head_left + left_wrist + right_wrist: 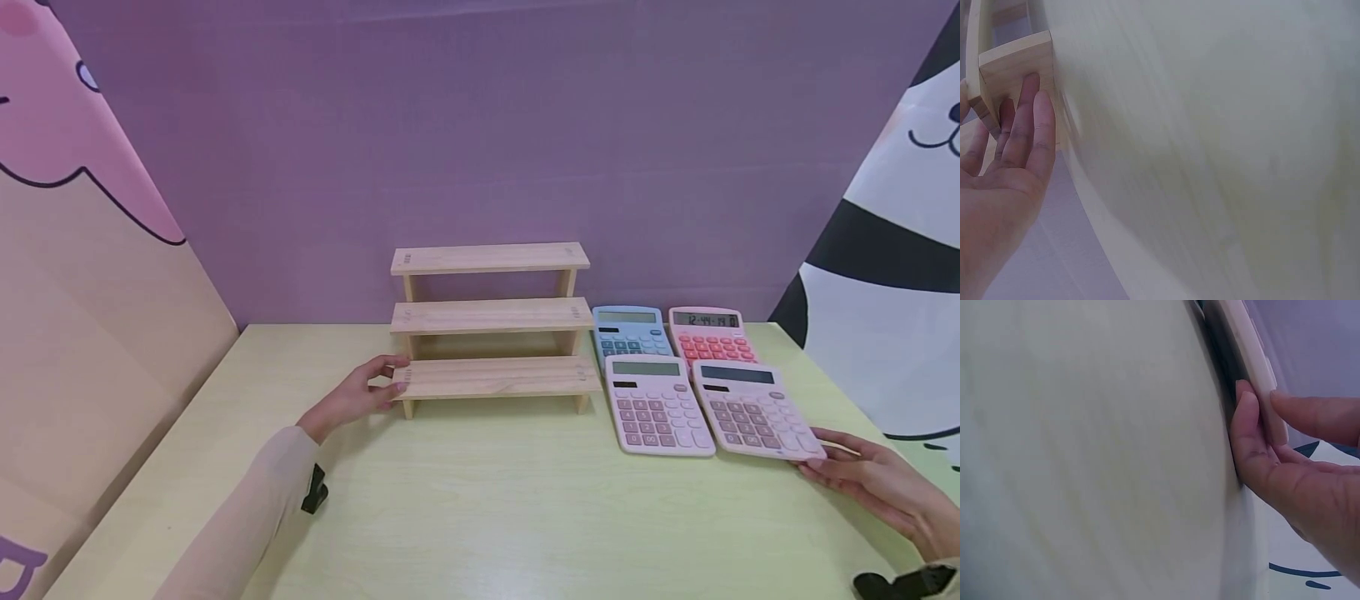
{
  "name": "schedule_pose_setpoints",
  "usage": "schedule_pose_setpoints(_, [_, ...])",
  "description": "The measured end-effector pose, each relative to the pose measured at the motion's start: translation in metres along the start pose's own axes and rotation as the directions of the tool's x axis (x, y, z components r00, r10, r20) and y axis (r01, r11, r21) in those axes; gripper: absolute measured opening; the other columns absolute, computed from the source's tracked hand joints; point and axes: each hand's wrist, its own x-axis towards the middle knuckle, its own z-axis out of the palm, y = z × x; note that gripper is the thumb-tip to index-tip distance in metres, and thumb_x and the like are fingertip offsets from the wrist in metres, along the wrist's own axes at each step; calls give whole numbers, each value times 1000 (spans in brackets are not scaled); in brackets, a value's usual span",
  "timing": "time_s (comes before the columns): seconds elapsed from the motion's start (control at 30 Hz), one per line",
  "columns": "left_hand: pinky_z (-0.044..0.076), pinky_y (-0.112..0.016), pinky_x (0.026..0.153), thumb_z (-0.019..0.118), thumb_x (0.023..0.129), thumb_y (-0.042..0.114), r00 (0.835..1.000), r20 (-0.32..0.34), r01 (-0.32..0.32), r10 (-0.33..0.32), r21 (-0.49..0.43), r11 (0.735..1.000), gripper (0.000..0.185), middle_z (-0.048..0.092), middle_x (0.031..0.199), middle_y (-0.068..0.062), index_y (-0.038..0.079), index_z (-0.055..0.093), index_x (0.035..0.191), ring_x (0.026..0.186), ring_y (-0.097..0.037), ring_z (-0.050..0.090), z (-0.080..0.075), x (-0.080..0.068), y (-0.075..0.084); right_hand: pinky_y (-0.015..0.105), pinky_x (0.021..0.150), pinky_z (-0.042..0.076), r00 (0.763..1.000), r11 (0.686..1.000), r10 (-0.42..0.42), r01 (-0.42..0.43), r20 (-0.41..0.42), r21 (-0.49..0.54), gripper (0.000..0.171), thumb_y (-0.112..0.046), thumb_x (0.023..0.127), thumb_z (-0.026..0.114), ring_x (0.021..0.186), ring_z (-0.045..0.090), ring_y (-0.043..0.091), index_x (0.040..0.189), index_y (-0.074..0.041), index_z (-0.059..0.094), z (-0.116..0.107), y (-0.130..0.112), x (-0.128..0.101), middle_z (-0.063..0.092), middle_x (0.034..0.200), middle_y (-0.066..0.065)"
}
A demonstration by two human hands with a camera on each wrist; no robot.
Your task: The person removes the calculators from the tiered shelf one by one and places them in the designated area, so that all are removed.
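A three-tier wooden display stand (495, 379) stands against the back of the table. At the left end of its lowest board, my left hand (360, 396) grips the wood; in the left wrist view the fingers (1022, 131) reach under the board against the side support (1022, 59). My right hand (873, 479) pinches the lower right corner of a pale pink calculator (750, 408). Seen from the right wrist, the thumb lies on the top face of this calculator (1254, 356) and the fingers are beneath, with that edge tilted up off the table.
Left of the held calculator lies another pale pink calculator (656, 408). Behind them are a blue calculator (630, 321) and a brighter pink calculator (708, 337), partly covered by the front pair. A purple backdrop (480, 150) rises behind the light wood-grain table (480, 508); printed cartoon panels flank it.
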Motion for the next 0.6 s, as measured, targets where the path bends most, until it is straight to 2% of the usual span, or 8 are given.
schedule_pose_setpoints(0.13, [54,-38,86,55,91,19,1000,6,-9,9,0,1000,47,39,116,-17,11,38,135,98,-27,57,0,0,-1,27,82,55,999,998,-2,-1,-38,-68,73,-16,67,80,87,62,7,124,-30,36,1,0,2,58,91,-19])
schedule_pose_setpoints(0.2, [54,-38,86,55,91,19,1000,6,-10,10,1,1000,47,39,116,-17,11,39,135,98,-27,57,0,1,-1,26,81,55,999,993,-3,-3,-54,-118,94,-20,66,80,86,61,6,138,-24,19,1,1,2,56,91,-21])
schedule_pose_setpoints(0.3, [54,-38,86,55,92,20,1000,9,-15,15,4,1000,47,39,116,-17,12,39,135,98,-27,57,-1,1,-2,25,81,55,996,980,-8,-9,-83,-201,107,-21,68,79,85,61,5,144,-9,5,2,0,3,54,90,-22])
schedule_pose_setpoints(0.37, [54,-38,86,55,92,20,1000,10,-18,18,2,1000,47,38,116,-17,11,38,135,98,-28,57,-1,1,-2,25,80,55,995,964,-20,-6,-97,-266,108,-18,72,76,84,61,4,143,3,-2,3,-2,4,52,90,-22])
schedule_pose_setpoints(0.43, [54,-38,86,55,92,20,1000,12,-20,20,2,1000,46,38,116,-17,11,38,135,98,-28,57,-1,1,-2,25,79,55,994,951,-32,-2,-107,-310,100,-13,77,72,83,61,4,141,9,-2,5,-3,4,52,89,-20])
schedule_pose_setpoints(0.6, [53,-38,87,55,92,20,1000,10,-15,15,2,1000,47,38,117,-17,11,38,135,98,-28,57,-1,1,-3,24,77,56,991,915,-55,0,-123,-402,82,-5,84,64,81,60,3,135,16,4,8,-5,4,51,90,-17])
